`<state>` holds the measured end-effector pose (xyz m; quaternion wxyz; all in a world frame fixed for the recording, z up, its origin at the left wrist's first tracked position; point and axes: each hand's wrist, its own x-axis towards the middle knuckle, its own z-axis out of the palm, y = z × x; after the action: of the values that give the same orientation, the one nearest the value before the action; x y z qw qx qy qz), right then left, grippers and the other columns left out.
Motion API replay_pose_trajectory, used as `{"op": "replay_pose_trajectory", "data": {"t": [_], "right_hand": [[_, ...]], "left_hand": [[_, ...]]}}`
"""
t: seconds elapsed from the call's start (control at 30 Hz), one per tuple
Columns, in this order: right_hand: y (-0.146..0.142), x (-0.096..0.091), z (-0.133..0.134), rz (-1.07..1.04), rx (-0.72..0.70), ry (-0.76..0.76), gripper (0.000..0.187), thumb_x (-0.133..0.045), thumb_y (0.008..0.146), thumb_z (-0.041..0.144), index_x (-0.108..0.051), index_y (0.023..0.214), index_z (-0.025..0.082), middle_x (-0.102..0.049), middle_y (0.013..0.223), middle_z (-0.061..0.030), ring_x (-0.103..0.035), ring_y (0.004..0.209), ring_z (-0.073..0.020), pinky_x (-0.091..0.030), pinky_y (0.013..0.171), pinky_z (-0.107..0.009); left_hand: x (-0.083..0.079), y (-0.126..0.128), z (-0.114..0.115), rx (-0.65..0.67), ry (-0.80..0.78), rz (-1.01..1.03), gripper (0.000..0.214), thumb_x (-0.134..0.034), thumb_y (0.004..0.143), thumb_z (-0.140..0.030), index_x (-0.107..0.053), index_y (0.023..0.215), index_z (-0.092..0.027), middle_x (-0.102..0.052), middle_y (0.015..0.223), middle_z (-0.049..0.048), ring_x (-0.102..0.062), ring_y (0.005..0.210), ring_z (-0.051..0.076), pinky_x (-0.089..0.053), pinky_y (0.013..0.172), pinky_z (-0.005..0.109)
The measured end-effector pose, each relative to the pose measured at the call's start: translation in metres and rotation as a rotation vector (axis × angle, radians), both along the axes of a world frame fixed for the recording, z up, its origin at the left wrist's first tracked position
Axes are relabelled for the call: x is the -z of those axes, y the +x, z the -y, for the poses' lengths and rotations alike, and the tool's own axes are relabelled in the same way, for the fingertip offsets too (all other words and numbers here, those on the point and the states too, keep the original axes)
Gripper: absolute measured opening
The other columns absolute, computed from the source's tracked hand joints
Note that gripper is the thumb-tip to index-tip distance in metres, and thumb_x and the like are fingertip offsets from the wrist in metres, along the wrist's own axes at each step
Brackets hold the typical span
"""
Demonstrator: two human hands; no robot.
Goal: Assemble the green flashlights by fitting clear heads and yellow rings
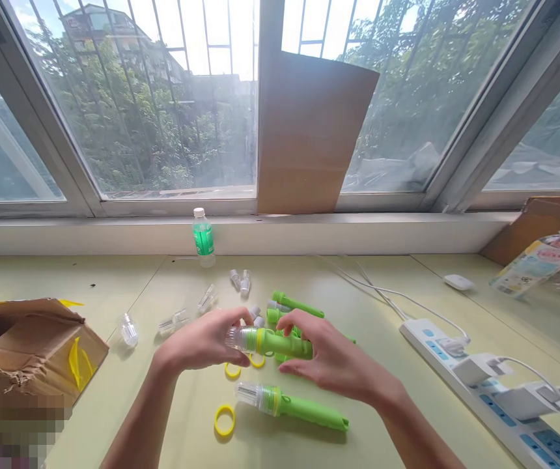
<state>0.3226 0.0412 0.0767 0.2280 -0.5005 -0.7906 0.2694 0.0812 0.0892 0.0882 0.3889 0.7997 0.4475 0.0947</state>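
- The cardboard box sits at the desk's left edge with its flaps open, well apart from your hands.
- Clear caps lie scattered between the box and your left hand. A small green bottle stands upright at the back edge.
- Your left hand pinches the green tool at its clear tip, thumb and fingers closed on it.
- You hold the green tool just above the desk's middle. Its long axis runs left to right, clear tip pointing left.
- Your right hand grasps the tool's green shaft, fingers curled over it.
- Yellow rings lie below the hands and loose green shafts just behind them. A second tool lies nearer the front edge, its tip also to the left.
- The desk is bare between the box and the rings.
- A power strip with plugs and white cables runs slantwise towards the front right corner, near your right forearm.
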Motion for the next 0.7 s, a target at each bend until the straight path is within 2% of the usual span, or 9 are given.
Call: {"op": "replay_pose_trajectory", "data": {"t": [0.1, 0.2, 0.3, 0.4, 0.47, 0.53, 0.6, 0.7], "right_hand": [[0.0005, 0.0015, -0.0004, 0.025, 0.026, 0.017, 0.02, -0.067, 0.076, 0.022, -0.055, 0.092, 0.024, -0.063, 0.092, 0.0002, -0.057, 0.081, -0.0179, -0.042, 0.066, -0.026], [0.0004, 0.0001, -0.0027, 0.019, 0.01, 0.058, 0.008, -0.061, 0.084, 0.027, -0.06, 0.091, 0.024, -0.064, 0.086, 0.0004, -0.057, 0.077, -0.0172, -0.041, 0.067, -0.027], [0.0012, -0.0038, -0.0042, 0.002, -0.021, 0.066, 0.014, -0.052, 0.091, 0.032, -0.064, 0.096, 0.026, -0.066, 0.087, 0.0002, -0.058, 0.077, -0.0168, -0.041, 0.069, -0.028], [0.0028, -0.0059, -0.0034, -0.003, -0.005, 0.045, 0.013, -0.061, 0.085, 0.033, -0.061, 0.097, 0.027, -0.063, 0.09, 0.001, -0.057, 0.081, -0.0174, -0.042, 0.068, -0.027], [0.0039, -0.0055, -0.0023, 0.002, 0.003, 0.04, 0.019, -0.067, 0.079, 0.028, -0.057, 0.095, 0.026, -0.061, 0.092, 0.0018, -0.056, 0.082, -0.0171, -0.042, 0.069, -0.027], [0.0047, -0.0045, -0.0016, 0.005, 0.007, 0.05, 0.02, -0.066, 0.077, 0.019, -0.054, 0.092, 0.025, -0.059, 0.092, 0.0025, -0.054, 0.08, -0.0161, -0.041, 0.068, -0.026], [0.0048, -0.0039, -0.0016, -0.007, 0.013, 0.066, 0.017, -0.063, 0.078, 0.015, -0.054, 0.089, 0.025, -0.06, 0.089, 0.003, -0.054, 0.078, -0.0153, -0.04, 0.067, -0.026], [0.0041, -0.0041, -0.0022, -0.047, 0.012, 0.066, 0.006, -0.059, 0.085, 0.022, -0.06, 0.09, 0.025, -0.063, 0.085, 0.0027, -0.055, 0.075, -0.0148, -0.04, 0.066, -0.026]], "left_hand": [[-0.0029, -0.0022, 0.0003, 0.004, -0.009, -0.005, 0.044, -0.075, 0.065, -0.04, -0.057, 0.103, -0.025, -0.055, 0.093, -0.0008, -0.051, 0.085, 0.018, -0.039, 0.063, 0.023], [-0.0063, -0.0059, 0.0009, 0.025, -0.013, 0.003, 0.044, -0.072, 0.069, -0.042, -0.056, 0.106, -0.025, -0.056, 0.089, -0.0011, -0.051, 0.082, 0.018, -0.04, 0.064, 0.023], [-0.008, -0.0079, 0.0014, 0.046, -0.022, 0.021, 0.041, -0.067, 0.073, -0.044, -0.055, 0.108, -0.026, -0.055, 0.086, -0.0016, -0.051, 0.078, 0.016, -0.04, 0.064, 0.024], [-0.0065, -0.0067, 0.0013, 0.042, -0.033, 0.018, 0.039, -0.068, 0.073, -0.043, -0.056, 0.107, -0.026, -0.056, 0.087, -0.0016, -0.052, 0.078, 0.016, -0.04, 0.064, 0.024], [-0.0044, -0.0054, 0.0008, 0.024, -0.017, 0.011, 0.039, -0.07, 0.072, -0.041, -0.056, 0.106, -0.026, -0.056, 0.089, -0.0014, -0.052, 0.08, 0.017, -0.04, 0.065, 0.024], [-0.0028, -0.0046, 0.0002, 0.006, 0.002, 0.008, 0.041, -0.071, 0.071, -0.04, -0.056, 0.106, -0.027, -0.056, 0.089, -0.0012, -0.051, 0.081, 0.017, -0.04, 0.066, 0.024], [-0.0025, -0.0045, -0.0001, -0.003, 0.009, 0.013, 0.041, -0.071, 0.07, -0.039, -0.056, 0.106, -0.027, -0.056, 0.088, -0.0014, -0.051, 0.08, 0.017, -0.04, 0.065, 0.024], [-0.0039, -0.0043, 0.0, 0.003, 0.009, 0.029, 0.039, -0.07, 0.071, -0.039, -0.056, 0.105, -0.027, -0.055, 0.085, -0.0019, -0.051, 0.078, 0.017, -0.039, 0.064, 0.024]]}}
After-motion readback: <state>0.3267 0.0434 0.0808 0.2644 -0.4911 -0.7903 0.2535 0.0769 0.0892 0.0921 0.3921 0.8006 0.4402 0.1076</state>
